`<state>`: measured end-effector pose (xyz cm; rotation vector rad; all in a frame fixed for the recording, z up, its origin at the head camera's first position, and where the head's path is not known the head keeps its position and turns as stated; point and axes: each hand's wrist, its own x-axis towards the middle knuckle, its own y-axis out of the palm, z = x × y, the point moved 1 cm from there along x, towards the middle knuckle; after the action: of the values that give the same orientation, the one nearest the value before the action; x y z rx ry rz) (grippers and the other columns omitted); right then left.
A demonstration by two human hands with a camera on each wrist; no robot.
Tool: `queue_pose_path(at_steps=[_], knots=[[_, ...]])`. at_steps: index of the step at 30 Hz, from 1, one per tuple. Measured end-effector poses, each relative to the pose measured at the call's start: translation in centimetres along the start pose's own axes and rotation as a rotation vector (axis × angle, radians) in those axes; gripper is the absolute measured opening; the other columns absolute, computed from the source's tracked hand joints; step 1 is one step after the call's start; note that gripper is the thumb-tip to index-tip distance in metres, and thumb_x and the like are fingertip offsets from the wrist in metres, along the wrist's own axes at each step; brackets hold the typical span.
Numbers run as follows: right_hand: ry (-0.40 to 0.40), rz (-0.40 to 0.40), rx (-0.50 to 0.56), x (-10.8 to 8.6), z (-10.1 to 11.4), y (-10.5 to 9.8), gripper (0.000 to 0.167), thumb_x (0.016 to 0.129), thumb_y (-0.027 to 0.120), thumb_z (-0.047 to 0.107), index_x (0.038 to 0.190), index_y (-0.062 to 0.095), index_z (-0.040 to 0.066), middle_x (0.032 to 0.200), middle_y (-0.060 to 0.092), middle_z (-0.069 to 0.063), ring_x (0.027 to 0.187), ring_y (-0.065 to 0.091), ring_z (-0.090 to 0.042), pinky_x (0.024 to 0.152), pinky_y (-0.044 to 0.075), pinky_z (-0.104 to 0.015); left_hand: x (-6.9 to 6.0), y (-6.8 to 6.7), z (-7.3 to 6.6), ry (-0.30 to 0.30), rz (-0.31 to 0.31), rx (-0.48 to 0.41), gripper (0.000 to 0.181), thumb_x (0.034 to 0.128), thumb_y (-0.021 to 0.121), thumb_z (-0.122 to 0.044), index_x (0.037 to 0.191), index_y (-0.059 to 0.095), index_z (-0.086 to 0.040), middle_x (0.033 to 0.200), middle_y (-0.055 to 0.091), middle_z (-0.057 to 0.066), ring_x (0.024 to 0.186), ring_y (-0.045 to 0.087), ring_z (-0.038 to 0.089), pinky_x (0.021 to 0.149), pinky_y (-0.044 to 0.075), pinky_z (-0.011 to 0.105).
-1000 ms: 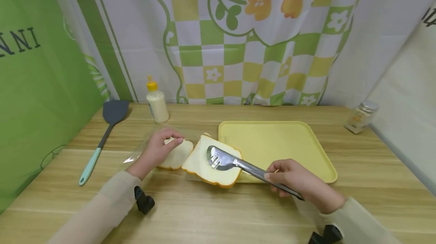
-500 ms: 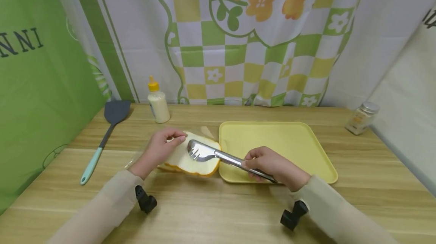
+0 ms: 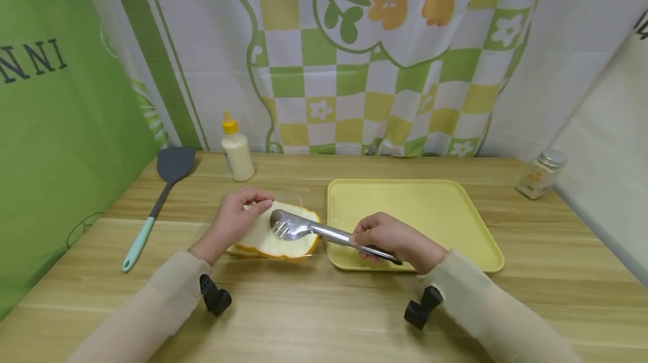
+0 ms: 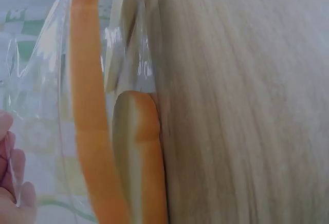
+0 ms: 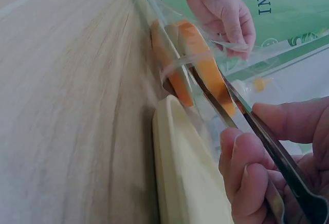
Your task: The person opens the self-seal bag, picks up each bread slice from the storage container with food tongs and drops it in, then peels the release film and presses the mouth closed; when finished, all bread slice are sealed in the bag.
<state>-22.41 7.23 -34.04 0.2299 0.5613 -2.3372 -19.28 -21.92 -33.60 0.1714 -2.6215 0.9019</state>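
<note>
Left hand pinched bag, right hand squeezed tongs round bread — apparently bagging, by the tray's left edge. Release likely called for loosening.

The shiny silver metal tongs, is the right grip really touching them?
Touching: the right wrist view shows it, with the right grip holding the silver metal tongs, thumb on one arm, fingers on the other.

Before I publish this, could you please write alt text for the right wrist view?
The right hand holds metal tongs around a bread slice; beyond, the left hand pinches a clear bag. A yellow tray lies nearer.
</note>
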Motion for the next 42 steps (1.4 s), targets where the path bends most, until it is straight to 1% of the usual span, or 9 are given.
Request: queue_pose_path(at_steps=[4, 11, 16, 22, 25, 29, 35, 39, 42], knots=[[-0.014, 0.020, 0.003, 0.2, -0.2, 0.0, 0.018, 0.089, 0.056, 0.012, 0.089, 0.059, -0.006, 0.062, 0.055, -0.007, 0.047, 0.047, -0.011, 0.044, 0.040, -0.022, 0.0, 0.2, 0.0, 0.026, -0.001, -0.030, 0.011, 0.0866, 0.063, -0.006, 0.092, 0.070, -0.001, 0.093, 0.068, 0.012, 0.090, 0.059, 0.023, 0.082, 0.045, 0.038], [-0.030, 0.022, 0.014, 1.7, 0.7, 0.8, 0.016, 0.087, 0.058, 0.012, 0.086, 0.060, -0.004, 0.061, 0.056, -0.007, 0.047, 0.048, -0.012, 0.044, 0.041, -0.022, -0.3, 0.6, -0.3, 0.027, 0.027, -0.051, 0.011, 0.0873, 0.063, -0.007, 0.093, 0.071, -0.002, 0.093, 0.068, 0.011, 0.090, 0.058, 0.021, 0.082, 0.044, 0.035], [-0.030, 0.025, 0.023, 2.9, 1.0, 1.5, 0.015, 0.087, 0.057, 0.011, 0.085, 0.060, -0.004, 0.060, 0.057, -0.007, 0.045, 0.048, -0.012, 0.042, 0.040, -0.022, -0.3, 0.9, -0.5, 0.025, 0.038, -0.077, 0.010, 0.0868, 0.063, -0.006, 0.092, 0.070, -0.001, 0.093, 0.067, 0.011, 0.089, 0.056, 0.020, 0.078, 0.044, 0.033], [-0.045, 0.027, 0.047, 3.8, 1.4, 2.4, 0.014, 0.087, 0.058, 0.010, 0.081, 0.058, -0.002, 0.058, 0.056, -0.007, 0.044, 0.047, -0.012, 0.041, 0.040, -0.022, -0.4, 1.2, -0.6, -0.016, 0.044, -0.102, 0.011, 0.0867, 0.064, -0.008, 0.092, 0.070, -0.001, 0.093, 0.065, 0.010, 0.083, 0.056, 0.016, 0.070, 0.049, 0.025], [-0.045, 0.027, 0.052, 4.2, 1.6, 2.8, 0.014, 0.087, 0.058, 0.010, 0.078, 0.056, -0.001, 0.057, 0.056, -0.007, 0.043, 0.047, -0.011, 0.041, 0.040, -0.022, -0.5, 1.3, -0.8, -0.001, 0.048, -0.117, 0.012, 0.0864, 0.064, -0.008, 0.092, 0.070, 0.000, 0.092, 0.065, 0.011, 0.081, 0.056, 0.014, 0.065, 0.050, 0.022], [-0.037, 0.018, 0.036, 4.4, 2.0, 3.2, 0.015, 0.088, 0.058, 0.010, 0.076, 0.056, 0.000, 0.056, 0.055, -0.007, 0.042, 0.046, -0.011, 0.040, 0.039, -0.022, -0.5, 1.5, -0.8, 0.027, 0.057, -0.129, 0.013, 0.0864, 0.064, -0.008, 0.093, 0.069, 0.002, 0.094, 0.065, 0.012, 0.081, 0.055, 0.015, 0.063, 0.049, 0.022], [-0.034, 0.001, -0.014, 4.2, 2.2, 3.2, 0.015, 0.088, 0.058, 0.010, 0.077, 0.058, -0.001, 0.055, 0.055, -0.006, 0.042, 0.046, -0.012, 0.040, 0.038, -0.022, -0.4, 1.5, -0.5, -0.011, 0.076, -0.162, 0.014, 0.0876, 0.063, -0.008, 0.094, 0.069, 0.002, 0.094, 0.062, 0.012, 0.072, 0.056, 0.016, 0.059, 0.051, 0.025], [-0.023, -0.006, -0.021, 3.9, 2.4, 2.9, 0.015, 0.088, 0.059, 0.011, 0.081, 0.060, -0.002, 0.056, 0.055, -0.006, 0.043, 0.047, -0.012, 0.040, 0.039, -0.022, -0.4, 1.3, -0.4, 0.011, 0.060, -0.111, 0.011, 0.0867, 0.064, -0.009, 0.093, 0.070, -0.002, 0.091, 0.064, 0.008, 0.075, 0.053, 0.011, 0.064, 0.046, 0.019], [-0.009, -0.014, -0.021, 3.7, 2.6, 2.7, 0.015, 0.087, 0.059, 0.011, 0.085, 0.061, -0.003, 0.057, 0.055, -0.007, 0.044, 0.048, -0.012, 0.041, 0.040, -0.021, -0.3, 1.2, -0.3, -0.005, 0.073, -0.108, 0.012, 0.0874, 0.064, -0.011, 0.094, 0.070, -0.003, 0.092, 0.064, 0.008, 0.075, 0.053, 0.012, 0.063, 0.046, 0.020]])
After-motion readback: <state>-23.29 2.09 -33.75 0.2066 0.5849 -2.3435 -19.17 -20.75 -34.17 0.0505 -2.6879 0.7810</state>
